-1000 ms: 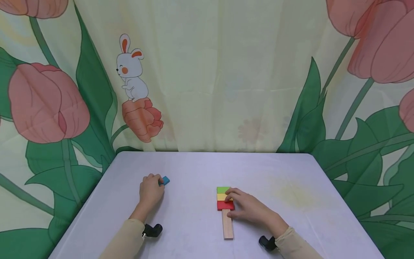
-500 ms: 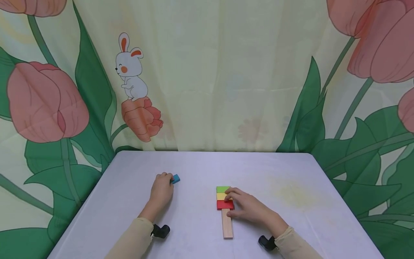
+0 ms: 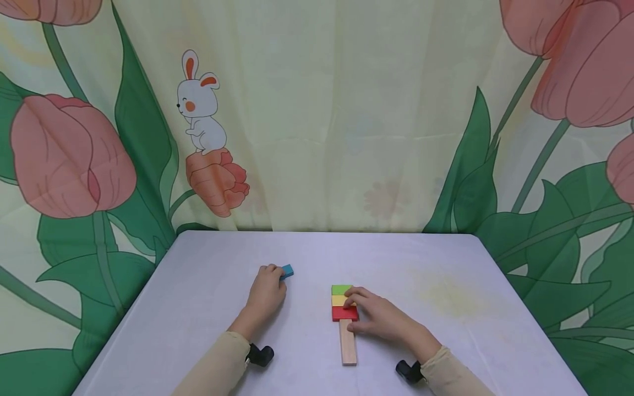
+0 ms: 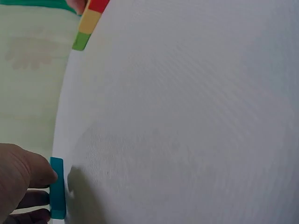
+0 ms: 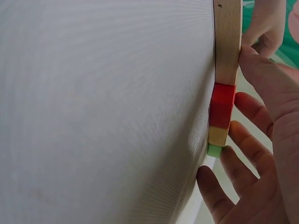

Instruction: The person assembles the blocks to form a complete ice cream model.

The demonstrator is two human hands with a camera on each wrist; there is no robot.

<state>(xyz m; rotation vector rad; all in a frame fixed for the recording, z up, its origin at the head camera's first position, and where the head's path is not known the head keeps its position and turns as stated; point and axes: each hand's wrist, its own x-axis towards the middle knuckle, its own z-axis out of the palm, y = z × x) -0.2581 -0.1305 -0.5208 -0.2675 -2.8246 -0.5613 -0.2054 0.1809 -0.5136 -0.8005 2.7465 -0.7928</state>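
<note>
My left hand point(image 3: 266, 289) pinches a small blue block point(image 3: 288, 271) between thumb and fingers, left of the other blocks. The left wrist view shows the thumb on one side of this blue block point(image 4: 57, 189). A plain wooden strip point(image 3: 348, 346) lies lengthwise on the table, with a red block point(image 3: 343, 314), a yellow block point(image 3: 339, 301) and a green block point(image 3: 342, 289) lined up beyond its far end. My right hand point(image 3: 383, 316) rests along their right side. In the right wrist view its thumb touches the strip point(image 5: 228, 44) and relaxed fingers lie against the coloured blocks.
A white cloth covers the table point(image 3: 436, 352), with a faint yellowish stain point(image 3: 455, 294) on the right. Behind the far edge hangs a curtain point(image 3: 337, 137) printed with tulips and a rabbit. Each wrist wears a black camera point(image 3: 261, 355).
My left hand has moved steadily to the right with the blue block, closer to the lined-up blocks. The right hand and the row of blocks have stayed in place.
</note>
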